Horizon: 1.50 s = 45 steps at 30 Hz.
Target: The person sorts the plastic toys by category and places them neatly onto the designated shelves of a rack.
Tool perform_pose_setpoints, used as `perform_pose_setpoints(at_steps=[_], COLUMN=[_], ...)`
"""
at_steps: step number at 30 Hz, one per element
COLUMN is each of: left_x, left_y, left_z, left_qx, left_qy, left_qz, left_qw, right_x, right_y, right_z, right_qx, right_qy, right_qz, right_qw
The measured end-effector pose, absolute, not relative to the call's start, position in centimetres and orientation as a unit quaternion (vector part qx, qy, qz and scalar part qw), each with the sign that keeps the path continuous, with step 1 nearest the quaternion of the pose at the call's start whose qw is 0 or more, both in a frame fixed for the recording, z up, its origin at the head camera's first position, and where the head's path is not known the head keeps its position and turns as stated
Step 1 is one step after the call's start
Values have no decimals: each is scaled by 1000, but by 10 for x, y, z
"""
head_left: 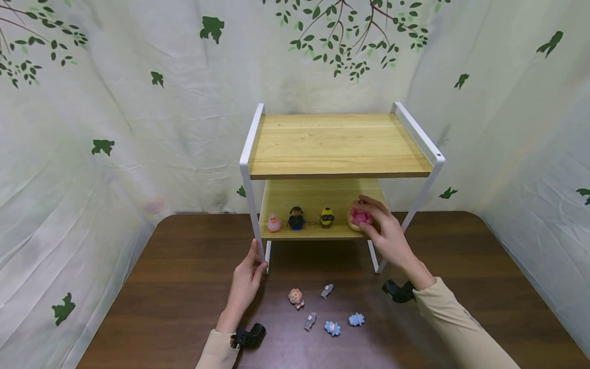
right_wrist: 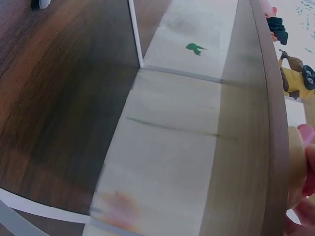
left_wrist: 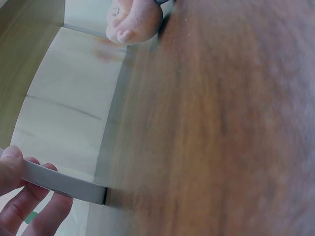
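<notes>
My left hand (head_left: 244, 284) grips the front left leg (head_left: 259, 245) of a two-tier shelf rack; in the left wrist view the thumb lies on one side of that leg (left_wrist: 64, 184) and fingers on the other. At the lower board's right end, my right hand (head_left: 389, 238) holds a pink and tan toy figure (head_left: 359, 216) between thumb and fingers. The toy (right_wrist: 297, 169) touches the board in the right wrist view, partly cut off. To its left stand a yellow minion figure (head_left: 327, 218), a dark-clothed figure (head_left: 296, 219) and a pink duck figure (head_left: 274, 223).
On the brown table (head_left: 184, 287) before the rack lie a tan and pink figure (head_left: 296, 298), two grey figures (head_left: 327, 291) and two blue ones (head_left: 332, 328). The rack's wooden top board (head_left: 338, 146) sits above. A leaf-patterned cloth (head_left: 184, 118) hangs behind.
</notes>
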<state>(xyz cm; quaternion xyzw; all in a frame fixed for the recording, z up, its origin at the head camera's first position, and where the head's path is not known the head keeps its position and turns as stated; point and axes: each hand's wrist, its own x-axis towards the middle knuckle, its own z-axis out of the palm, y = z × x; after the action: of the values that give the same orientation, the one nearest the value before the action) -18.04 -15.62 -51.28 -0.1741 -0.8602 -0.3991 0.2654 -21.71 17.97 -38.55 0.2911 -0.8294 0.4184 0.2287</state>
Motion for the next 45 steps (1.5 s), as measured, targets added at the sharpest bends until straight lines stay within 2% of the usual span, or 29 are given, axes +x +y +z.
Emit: perform_pose_setpoints(at_steps=[27, 33, 45], left_x=[-181, -183, -182], left_y=[-156, -156, -156], left_z=[-513, -514, -515], left_qx=[-175, -190, -190], left_qy=[-861, -854, -853], left_qz=[-391, -386, -388], left_qw=[274, 293, 293], right_x=[-222, -219, -209], right_y=[177, 178, 179], right_z=[-382, -381, -373], right_qx=[257, 244, 263], right_qy=[-855, -862, -838], right_qz=[407, 406, 425], right_qw=[191, 181, 217])
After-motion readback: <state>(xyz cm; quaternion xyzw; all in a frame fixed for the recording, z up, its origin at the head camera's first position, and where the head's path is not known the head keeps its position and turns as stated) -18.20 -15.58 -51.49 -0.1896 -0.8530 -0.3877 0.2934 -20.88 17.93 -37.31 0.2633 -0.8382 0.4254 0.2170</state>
